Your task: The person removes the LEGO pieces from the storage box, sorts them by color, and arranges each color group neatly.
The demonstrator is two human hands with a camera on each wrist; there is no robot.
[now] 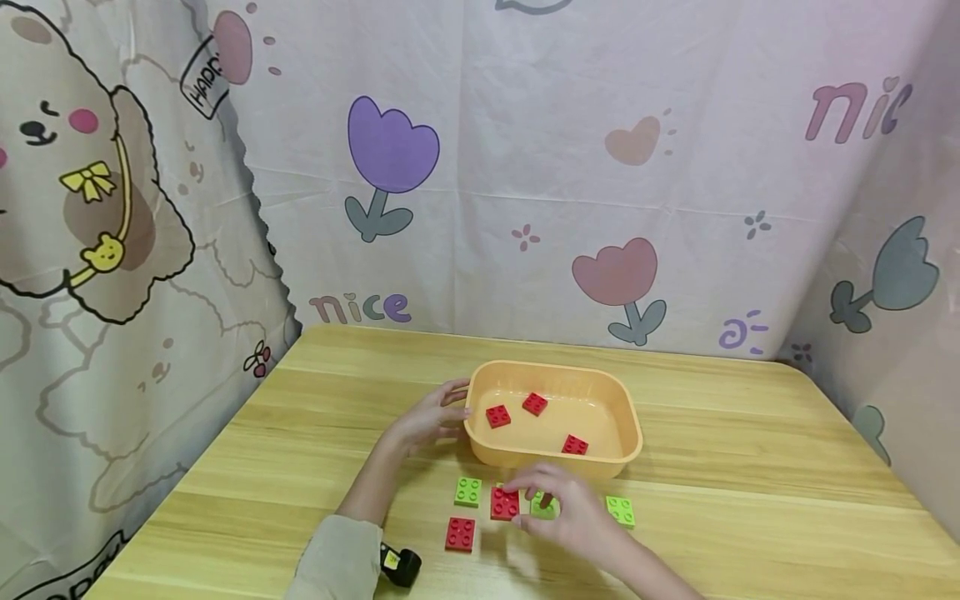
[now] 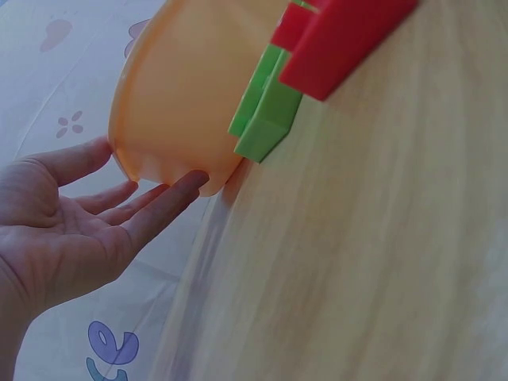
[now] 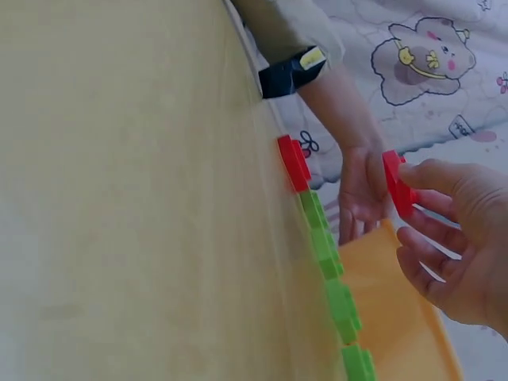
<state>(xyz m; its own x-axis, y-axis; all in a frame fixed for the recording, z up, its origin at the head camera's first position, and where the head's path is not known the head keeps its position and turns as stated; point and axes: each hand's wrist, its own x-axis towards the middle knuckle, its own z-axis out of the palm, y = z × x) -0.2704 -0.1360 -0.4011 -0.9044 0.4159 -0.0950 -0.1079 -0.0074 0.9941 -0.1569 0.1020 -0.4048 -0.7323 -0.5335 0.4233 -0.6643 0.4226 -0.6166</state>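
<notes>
My left hand (image 1: 433, 417) reaches to the left end of an orange plastic basin (image 1: 555, 457). In the left wrist view its thumb touches the rim and its extended fingers lie against the outer wall. My right hand (image 1: 566, 510) pinches a red toy building brick (image 3: 399, 184) between thumb and fingers, raised over the table in front of the basin. Below it, a row of several green bricks (image 1: 468, 492) lies on the table, partly hidden by that hand. Another red brick (image 1: 460, 534) lies nearer me, left of the right hand. Inside the basin are 3 red bricks (image 1: 498, 417).
The wooden table (image 1: 750, 467) reaches back to a patterned cloth (image 1: 525, 167) that hangs behind it and along both sides. A black wrist device (image 1: 401, 567) is strapped by the left sleeve (image 1: 337, 558).
</notes>
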